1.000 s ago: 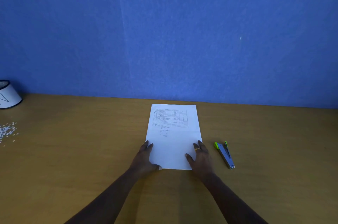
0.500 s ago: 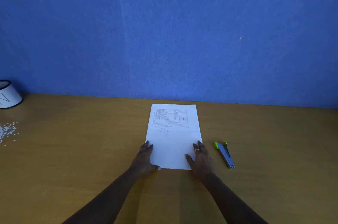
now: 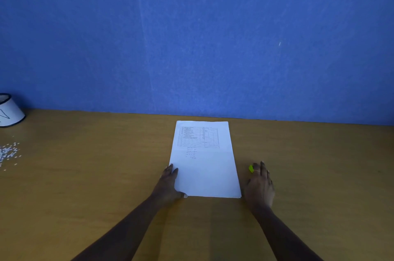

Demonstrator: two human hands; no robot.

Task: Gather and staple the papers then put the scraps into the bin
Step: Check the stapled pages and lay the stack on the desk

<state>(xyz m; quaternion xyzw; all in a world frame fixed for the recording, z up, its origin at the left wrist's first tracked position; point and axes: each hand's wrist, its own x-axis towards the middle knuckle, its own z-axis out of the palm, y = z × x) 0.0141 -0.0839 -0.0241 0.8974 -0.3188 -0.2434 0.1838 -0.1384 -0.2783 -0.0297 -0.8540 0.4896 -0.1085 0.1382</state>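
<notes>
A neat stack of white papers point(image 3: 204, 160) lies on the wooden table point(image 3: 106, 175), its top sheet printed with a table. My left hand point(image 3: 169, 186) holds the stack's near left corner, fingers along the left edge and thumb at the bottom edge. My right hand point(image 3: 260, 186) lies flat over the stapler point(image 3: 251, 168) to the right of the stack. Only the stapler's green tip shows past my fingers. Small white paper scraps point(image 3: 8, 153) are scattered at the far left, near a white bin point(image 3: 9, 111) with a dark rim.
A blue wall point(image 3: 213, 37) rises right behind the table's far edge. Bare wood lies between the scraps and the papers, and to the right of my right hand.
My right hand left the stack's near right corner and moved right, onto the stapler, which it now covers. My left hand and the papers have stayed put.
</notes>
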